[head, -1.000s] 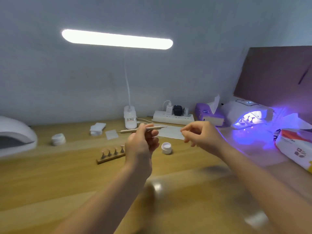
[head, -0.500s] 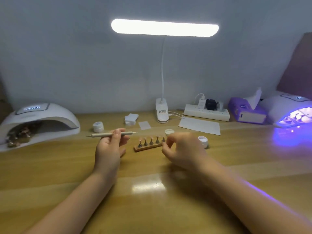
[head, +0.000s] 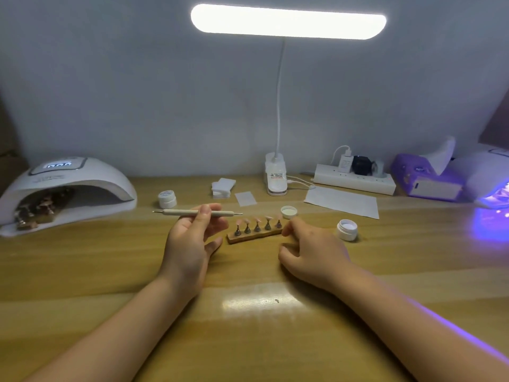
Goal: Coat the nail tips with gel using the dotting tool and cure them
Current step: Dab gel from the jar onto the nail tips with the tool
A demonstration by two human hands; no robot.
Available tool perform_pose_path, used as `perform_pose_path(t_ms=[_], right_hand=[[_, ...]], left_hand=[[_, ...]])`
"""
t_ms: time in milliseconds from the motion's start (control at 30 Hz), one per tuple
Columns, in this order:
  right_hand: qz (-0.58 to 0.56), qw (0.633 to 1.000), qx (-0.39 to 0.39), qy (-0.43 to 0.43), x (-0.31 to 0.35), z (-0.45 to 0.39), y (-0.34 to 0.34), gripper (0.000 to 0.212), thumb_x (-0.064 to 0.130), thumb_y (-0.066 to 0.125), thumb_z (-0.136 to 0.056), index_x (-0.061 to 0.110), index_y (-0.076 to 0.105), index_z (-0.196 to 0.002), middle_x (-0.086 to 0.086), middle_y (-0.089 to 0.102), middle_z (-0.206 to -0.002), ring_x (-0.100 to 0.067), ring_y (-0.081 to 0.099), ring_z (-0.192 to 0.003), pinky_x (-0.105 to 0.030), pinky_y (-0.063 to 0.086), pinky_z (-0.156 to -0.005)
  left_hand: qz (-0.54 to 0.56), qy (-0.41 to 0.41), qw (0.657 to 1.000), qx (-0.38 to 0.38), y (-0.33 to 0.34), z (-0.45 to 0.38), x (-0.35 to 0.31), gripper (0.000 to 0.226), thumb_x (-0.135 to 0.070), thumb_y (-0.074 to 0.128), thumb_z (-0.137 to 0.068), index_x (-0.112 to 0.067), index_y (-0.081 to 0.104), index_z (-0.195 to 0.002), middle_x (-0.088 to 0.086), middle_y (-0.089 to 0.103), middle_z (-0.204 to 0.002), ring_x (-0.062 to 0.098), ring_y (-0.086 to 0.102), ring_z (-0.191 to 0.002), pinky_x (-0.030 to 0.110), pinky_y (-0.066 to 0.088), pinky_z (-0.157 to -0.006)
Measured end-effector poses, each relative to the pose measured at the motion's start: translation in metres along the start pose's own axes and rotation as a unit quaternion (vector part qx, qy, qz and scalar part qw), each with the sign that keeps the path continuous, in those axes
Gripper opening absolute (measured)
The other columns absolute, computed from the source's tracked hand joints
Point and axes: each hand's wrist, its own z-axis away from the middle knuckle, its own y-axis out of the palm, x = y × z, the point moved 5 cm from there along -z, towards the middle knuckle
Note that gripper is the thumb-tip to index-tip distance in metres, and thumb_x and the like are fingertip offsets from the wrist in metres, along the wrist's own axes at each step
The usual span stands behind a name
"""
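A person's left hand pinches a dotting tool between thumb and fingers, holding it level above a wooden table, just left of a wooden strip carrying five nail tips on small metal stands. The right hand rests at the strip's right end, fingers loosely curled and touching it; whether they grip it cannot be told. An open gel jar stands just right of that hand, its lid lying beyond the strip. At far left a white curing lamp shelters another set of stands; at far right a second curing lamp glows violet. A lit desk lamp hangs over the scene, beside a power strip, a closed jar and wipes.
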Motion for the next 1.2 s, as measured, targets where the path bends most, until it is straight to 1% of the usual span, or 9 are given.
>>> perform_pose_path(t_ms=[167, 333, 533, 633, 733, 867, 967, 1100, 1200], right_hand=[[-0.048, 0.999, 0.016, 0.011, 0.0, 0.002, -0.003, 0.018, 0.04, 0.056, -0.084, 0.036, 0.043, -0.096, 0.011, 0.06, -0.097, -0.011, 0.052, -0.078, -0.029, 0.039, -0.06], [-0.088, 0.996, -0.001, 0.018, 0.0, 0.008, -0.012, 0.028, 0.037, 0.06, -0.087, 0.03, 0.045, -0.109, 0.005, 0.065, -0.114, -0.014, 0.062, -0.094, -0.036, 0.053, -0.077], [-0.032, 0.998, -0.047, 0.003, -0.001, 0.013, -0.031, 0.05, 0.038, 0.059, -0.089, 0.026, 0.038, -0.133, 0.005, 0.068, -0.107, 0.003, 0.048, -0.056, -0.028, 0.055, -0.064], [0.005, 0.995, -0.1, -0.019, -0.006, 0.01, -0.059, 0.04, 0.036, 0.06, -0.088, 0.021, 0.049, -0.124, 0.005, 0.068, -0.095, -0.008, 0.056, -0.063, -0.033, 0.054, -0.062], [0.017, 0.988, -0.148, 0.03, -0.032, 0.006, -0.089, 0.035, 0.041, 0.06, -0.082, 0.021, 0.057, -0.111, 0.006, 0.068, -0.091, -0.021, 0.064, -0.08, -0.04, 0.055, -0.071], [0.067, 0.981, -0.097, 0.156, -0.093, 0.002, -0.109, 0.056, 0.071, 0.059, -0.07, 0.023, 0.073, -0.095, 0.003, 0.07, -0.098, -0.017, 0.062, -0.091, -0.036, 0.053, -0.075], [-0.03, 0.977, -0.026, 0.208, -0.128, 0.01, -0.1, 0.071, 0.083, 0.062, -0.05, 0.026, 0.075, -0.091, 0.013, 0.069, -0.089, -0.004, 0.06, -0.082, -0.028, 0.047, -0.068], [-0.004, 0.986, 0.043, 0.163, -0.135, 0.014, -0.075, 0.088, 0.088, 0.058, -0.04, 0.031, 0.07, -0.106, 0.017, 0.059, -0.087, -0.009, 0.055, -0.088, -0.03, 0.044, -0.074], [0.044, 0.992, 0.029, 0.113, -0.129, 0.01, -0.062, 0.092, 0.09, 0.05, -0.041, 0.04, 0.064, -0.118, 0.013, 0.049, -0.088, -0.016, 0.042, -0.094, -0.032, 0.037, -0.076]], left_hand=[[0.007, 0.001, 1.0, 0.02, 0.004, 0.001, 0.004, 0.026, -0.03, 0.044, -0.101, -0.021, 0.067, -0.094, -0.001, 0.068, -0.078, 0.017, 0.063, -0.094, 0.044, 0.042, -0.097], [0.03, -0.002, 0.999, 0.025, 0.003, 0.009, 0.006, 0.026, -0.03, 0.044, -0.101, -0.02, 0.068, -0.095, -0.001, 0.068, -0.078, 0.015, 0.065, -0.092, 0.048, 0.043, -0.1], [0.044, -0.007, 0.998, 0.035, 0.007, 0.017, 0.007, 0.027, -0.03, 0.044, -0.101, -0.018, 0.067, -0.095, 0.0, 0.068, -0.076, 0.016, 0.065, -0.09, 0.048, 0.044, -0.099], [0.056, -0.006, 0.998, 0.025, 0.005, 0.016, 0.006, 0.027, -0.028, 0.043, -0.101, -0.017, 0.067, -0.094, 0.0, 0.067, -0.077, 0.017, 0.063, -0.091, 0.046, 0.044, -0.1], [0.067, -0.003, 0.998, 0.02, 0.003, 0.015, 0.007, 0.027, -0.027, 0.044, -0.101, -0.015, 0.067, -0.093, -0.001, 0.068, -0.076, 0.015, 0.063, -0.088, 0.042, 0.045, -0.099], [0.04, 0.018, 0.998, 0.032, 0.002, 0.014, 0.005, 0.025, -0.023, 0.043, -0.101, -0.014, 0.066, -0.096, -0.002, 0.07, -0.076, 0.01, 0.066, -0.084, 0.035, 0.045, -0.097], [0.019, 0.044, 0.998, 0.035, 0.0, 0.013, 0.002, 0.025, -0.019, 0.042, -0.101, -0.012, 0.066, -0.097, -0.003, 0.072, -0.076, 0.007, 0.067, -0.081, 0.029, 0.045, -0.09], [0.018, 0.046, 0.999, 0.022, -0.004, 0.011, 0.003, 0.026, -0.019, 0.041, -0.102, -0.013, 0.066, -0.097, -0.003, 0.071, -0.074, 0.005, 0.067, -0.079, 0.026, 0.043, -0.086], [0.02, 0.043, 0.999, 0.017, -0.004, 0.011, 0.004, 0.026, -0.019, 0.041, -0.102, -0.014, 0.066, -0.095, -0.003, 0.071, -0.073, 0.006, 0.066, -0.08, 0.028, 0.042, -0.088]])
